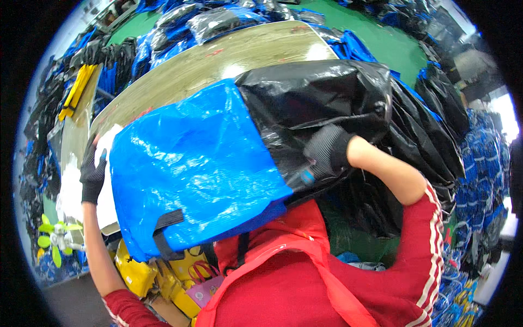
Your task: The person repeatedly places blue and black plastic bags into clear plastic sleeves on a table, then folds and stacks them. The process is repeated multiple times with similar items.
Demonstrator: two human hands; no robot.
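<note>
Bag (196, 158) gleams, creased, blue and black; right fingers (315, 155) bend against it, left fingers (90, 161) extend, grips unclear.

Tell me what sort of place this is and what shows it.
Probably a workshop or packing room for bags: heaps of blue and black goods pile up beyond a wood-look table, and a large blue-and-black bag-like piece lies before the person.

Lime-bladed fan (58, 237) — green floor (400, 54)
</note>
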